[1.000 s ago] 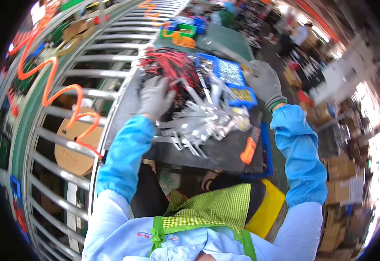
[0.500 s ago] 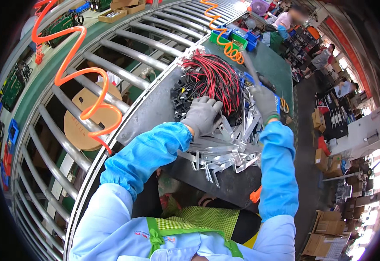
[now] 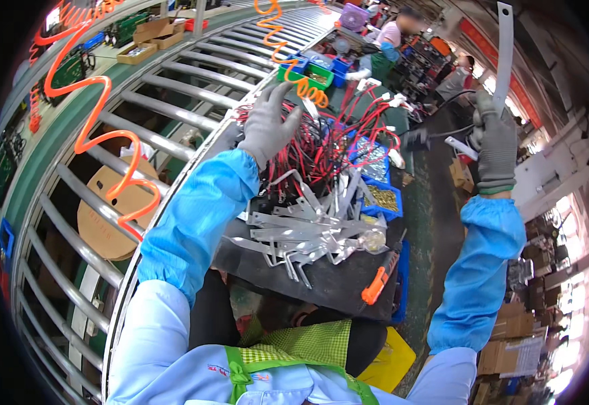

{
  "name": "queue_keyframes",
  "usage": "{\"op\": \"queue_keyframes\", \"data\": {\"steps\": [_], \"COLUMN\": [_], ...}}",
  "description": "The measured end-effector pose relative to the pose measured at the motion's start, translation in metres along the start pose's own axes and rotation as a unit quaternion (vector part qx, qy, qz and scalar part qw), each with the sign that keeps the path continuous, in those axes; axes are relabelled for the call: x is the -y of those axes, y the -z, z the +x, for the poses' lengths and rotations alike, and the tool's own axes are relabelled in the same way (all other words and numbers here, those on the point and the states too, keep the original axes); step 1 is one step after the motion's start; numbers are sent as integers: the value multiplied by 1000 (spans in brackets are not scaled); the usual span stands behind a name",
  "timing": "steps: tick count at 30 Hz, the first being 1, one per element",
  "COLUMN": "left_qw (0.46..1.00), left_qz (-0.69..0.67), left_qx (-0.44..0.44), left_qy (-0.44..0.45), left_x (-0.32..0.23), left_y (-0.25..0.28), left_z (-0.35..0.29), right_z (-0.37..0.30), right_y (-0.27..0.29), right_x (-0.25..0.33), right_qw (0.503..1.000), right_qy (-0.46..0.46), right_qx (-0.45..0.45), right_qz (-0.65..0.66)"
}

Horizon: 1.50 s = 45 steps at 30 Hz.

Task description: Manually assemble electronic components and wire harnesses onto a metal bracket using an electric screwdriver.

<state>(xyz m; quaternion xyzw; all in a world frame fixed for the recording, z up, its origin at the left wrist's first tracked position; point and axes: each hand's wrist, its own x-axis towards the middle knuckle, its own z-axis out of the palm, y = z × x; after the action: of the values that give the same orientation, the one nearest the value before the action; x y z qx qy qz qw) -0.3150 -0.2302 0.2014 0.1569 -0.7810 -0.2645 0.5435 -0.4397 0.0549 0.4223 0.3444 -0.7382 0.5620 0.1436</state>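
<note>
My right hand (image 3: 493, 145), in a grey glove, is raised to the right of the bench. It is closed around a bent metal bracket (image 3: 503, 57), whose long flat arm with a hole points up. A black cable with a dark block (image 3: 416, 140) on it hangs beside that hand; whether the fingers grip it too, I cannot tell. My left hand (image 3: 271, 125), also gloved, is open with fingers apart over the left side of a heap of red and black wires (image 3: 308, 152) with white connectors. Nearer me lies a pile of bent metal brackets (image 3: 308, 229).
Blue bins (image 3: 381, 209) of small metal parts stand right of the pile. An orange-handled tool (image 3: 377, 285) lies at the bench's near right corner. A roller conveyor (image 3: 173, 115) runs along the left, with an orange coiled hose (image 3: 98, 84) above. A co-worker (image 3: 390, 40) is farther back.
My right hand has swung right and up, away from the bench, with the bracket. My left hand has lifted off the wires and moved left. The wires' connector ends now fan out rightward.
</note>
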Motion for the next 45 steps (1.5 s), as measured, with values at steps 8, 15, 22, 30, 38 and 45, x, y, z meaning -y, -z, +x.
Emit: {"op": "queue_keyframes", "data": {"steps": [8, 15, 22, 30, 38, 45], "left_qw": [965, 969, 943, 986, 946, 924], "left_qz": [-33, -60, -258, 19, 100, 143], "left_qx": [253, 239, 208, -37, 125, 346], "left_qy": [-55, -9, -32, 162, 281, 75], "left_x": [-83, -82, -73, 50, 151, -40], "left_y": [-42, -74, -70, -37, -21, 14], "left_z": [10, 36, 16, 26, -19, 8], "right_z": [-31, -47, -65, -79, -58, -65], "right_y": [23, 13, -38, 38, 191, 161], "right_x": [-8, -19, -129, -139, -28, 12], "right_qw": [999, 994, 944, 912, 990, 991], "right_qy": [-10, 45, 79, -18, -86, -15], "right_qx": [43, 100, 209, 270, -103, -106], "right_qz": [19, -20, -242, -309, 32, -85]}}
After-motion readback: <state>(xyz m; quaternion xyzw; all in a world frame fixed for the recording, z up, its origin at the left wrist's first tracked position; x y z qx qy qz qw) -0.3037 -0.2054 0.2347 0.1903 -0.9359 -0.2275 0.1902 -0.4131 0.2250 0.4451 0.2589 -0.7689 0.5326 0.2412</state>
